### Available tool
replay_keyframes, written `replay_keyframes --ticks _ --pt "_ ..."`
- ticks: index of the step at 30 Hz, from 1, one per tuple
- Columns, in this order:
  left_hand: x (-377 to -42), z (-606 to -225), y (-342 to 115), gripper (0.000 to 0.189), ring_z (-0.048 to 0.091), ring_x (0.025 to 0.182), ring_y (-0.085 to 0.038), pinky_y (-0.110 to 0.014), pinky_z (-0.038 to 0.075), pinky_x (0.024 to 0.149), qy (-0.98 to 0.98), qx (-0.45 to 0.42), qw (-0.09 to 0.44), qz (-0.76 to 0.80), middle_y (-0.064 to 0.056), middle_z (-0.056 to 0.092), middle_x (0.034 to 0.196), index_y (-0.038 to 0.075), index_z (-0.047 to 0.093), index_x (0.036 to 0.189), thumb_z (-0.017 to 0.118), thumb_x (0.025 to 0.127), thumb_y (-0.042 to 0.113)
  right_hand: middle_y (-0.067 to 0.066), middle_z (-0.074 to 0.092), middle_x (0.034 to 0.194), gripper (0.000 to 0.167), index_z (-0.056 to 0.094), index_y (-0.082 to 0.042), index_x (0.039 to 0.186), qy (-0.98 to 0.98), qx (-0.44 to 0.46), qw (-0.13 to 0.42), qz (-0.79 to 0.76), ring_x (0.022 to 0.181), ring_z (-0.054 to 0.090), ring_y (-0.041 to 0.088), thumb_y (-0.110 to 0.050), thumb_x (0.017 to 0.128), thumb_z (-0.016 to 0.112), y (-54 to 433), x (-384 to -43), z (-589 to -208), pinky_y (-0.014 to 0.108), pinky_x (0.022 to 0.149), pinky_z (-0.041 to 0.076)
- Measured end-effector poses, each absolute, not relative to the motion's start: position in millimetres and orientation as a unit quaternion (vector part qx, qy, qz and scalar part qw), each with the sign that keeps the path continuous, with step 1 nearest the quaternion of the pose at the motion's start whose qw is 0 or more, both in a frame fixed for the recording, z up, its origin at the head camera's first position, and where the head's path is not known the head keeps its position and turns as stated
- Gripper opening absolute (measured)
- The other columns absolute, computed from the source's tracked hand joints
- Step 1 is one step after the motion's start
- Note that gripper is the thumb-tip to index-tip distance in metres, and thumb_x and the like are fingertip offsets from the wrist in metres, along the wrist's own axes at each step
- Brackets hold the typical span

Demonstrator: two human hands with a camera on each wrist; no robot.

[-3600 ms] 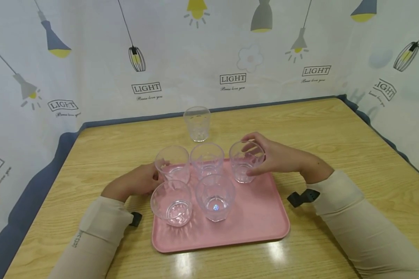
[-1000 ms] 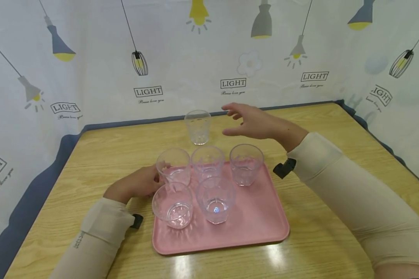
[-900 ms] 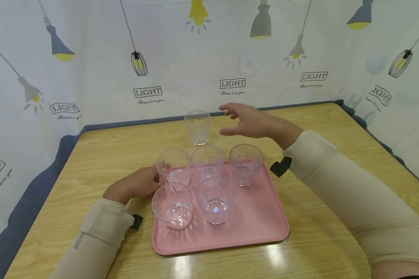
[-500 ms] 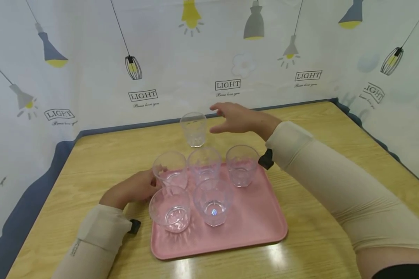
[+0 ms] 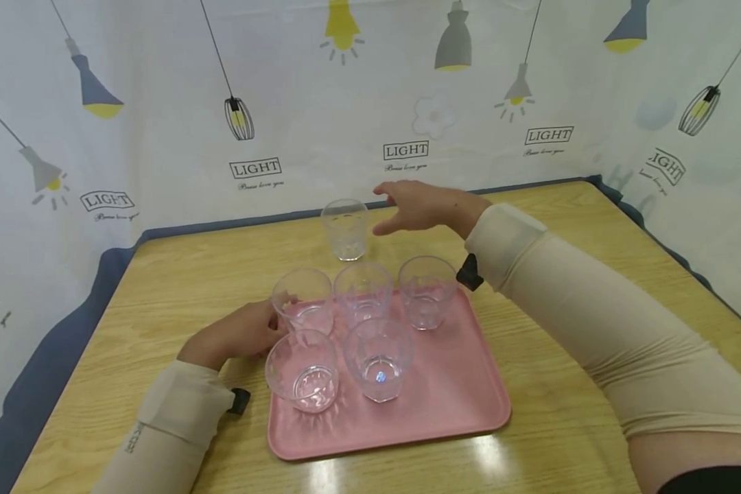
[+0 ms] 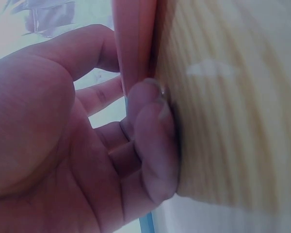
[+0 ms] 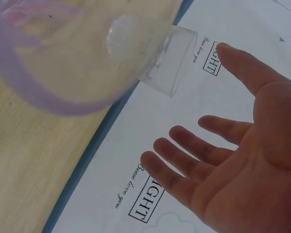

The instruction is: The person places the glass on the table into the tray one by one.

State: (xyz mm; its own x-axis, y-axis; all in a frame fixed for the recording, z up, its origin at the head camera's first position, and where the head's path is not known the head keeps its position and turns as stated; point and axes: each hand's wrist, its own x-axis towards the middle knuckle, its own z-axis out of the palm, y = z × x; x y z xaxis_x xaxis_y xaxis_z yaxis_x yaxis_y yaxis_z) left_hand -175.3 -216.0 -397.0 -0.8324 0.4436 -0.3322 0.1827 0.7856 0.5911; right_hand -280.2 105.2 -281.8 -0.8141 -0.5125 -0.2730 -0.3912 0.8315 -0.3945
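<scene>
A clear plastic cup stands upright on the table behind the pink tray. Just right of that cup is my right hand, thumb and fingers spread apart, with a small gap between them and the cup. The right wrist view shows this hand palm-on and holding nothing, the far cup beyond its fingertips. At the tray's left edge my left hand grips the rim. Up close, the left wrist view has the thumb against the tray's pink side and the fingers curled by the tabletop.
Several clear cups stand upright on the tray's left and back, among them a back-right cup beneath my right forearm and a front-left cup. Bare tray lies at front right. A lamp-print cloth hangs behind the wooden table.
My right hand has let go of the tray's back-right cup and moved back and left toward the far cup. The left hand has stayed at the tray's edge.
</scene>
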Motion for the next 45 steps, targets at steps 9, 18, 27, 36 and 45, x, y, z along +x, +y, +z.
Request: replay_keyframes --ticks 9,18,27,36,45 --pt "-173.5 -397.5 -216.4 0.064 0.053 0.059 -0.016 -0.031 0.047 0.056 0.914 0.17 0.235 0.284 -0.007 0.058 0.079 0.009 0.032 0.154 0.059 0.098 0.021 0.011 0.023 0.165 0.09 0.013 -0.011 0.161 0.938 -0.238 0.209 -0.139 0.152 0.027 0.027 -0.047 0.096 0.063 92.0 -288.0 -269.5 0.046 0.122 0.026" --pt "-176.1 -402.1 -216.2 0.057 0.053 0.056 -0.015 -0.03 0.047 0.053 0.913 0.193 0.218 0.286 -0.006 0.06 0.079 0.007 0.036 0.151 0.057 0.099 0.02 0.006 0.007 0.169 0.096 0.006 -0.011 0.162 0.938 -0.229 0.254 -0.047 0.156 0.009 0.025 -0.054 0.095 0.06 69.4 -295.4 -263.1 0.043 0.126 0.013" --pt "-176.3 -402.2 -217.4 0.056 0.054 0.057 -0.016 -0.032 0.048 0.054 0.913 0.193 0.222 0.283 -0.007 0.06 0.082 0.008 0.036 0.15 0.057 0.099 0.017 0.007 0.002 0.169 0.099 0.0 -0.008 0.161 0.937 -0.223 0.269 -0.017 0.157 0.005 0.026 -0.054 0.096 0.059 46.3 -304.0 -270.2 0.041 0.127 0.01" --pt "-178.2 -400.6 -217.3 0.059 0.055 0.059 -0.017 -0.032 0.049 0.054 0.911 0.182 0.229 0.291 -0.008 0.06 0.083 0.011 0.035 0.152 0.058 0.098 0.017 0.008 0.005 0.169 0.098 0.003 -0.009 0.161 0.941 -0.21 0.266 -0.008 0.156 0.008 0.026 -0.056 0.096 0.058 42.1 -307.0 -271.2 0.041 0.127 0.012" --pt "-175.7 -398.0 -217.5 0.057 0.054 0.058 -0.016 -0.031 0.048 0.053 0.907 0.172 0.236 0.304 -0.008 0.059 0.081 0.012 0.037 0.15 0.058 0.097 0.014 0.009 0.009 0.169 0.097 0.007 -0.009 0.161 0.937 -0.214 0.277 0.025 0.156 0.013 0.028 -0.06 0.095 0.056 34.2 -304.1 -271.5 0.042 0.126 0.016"
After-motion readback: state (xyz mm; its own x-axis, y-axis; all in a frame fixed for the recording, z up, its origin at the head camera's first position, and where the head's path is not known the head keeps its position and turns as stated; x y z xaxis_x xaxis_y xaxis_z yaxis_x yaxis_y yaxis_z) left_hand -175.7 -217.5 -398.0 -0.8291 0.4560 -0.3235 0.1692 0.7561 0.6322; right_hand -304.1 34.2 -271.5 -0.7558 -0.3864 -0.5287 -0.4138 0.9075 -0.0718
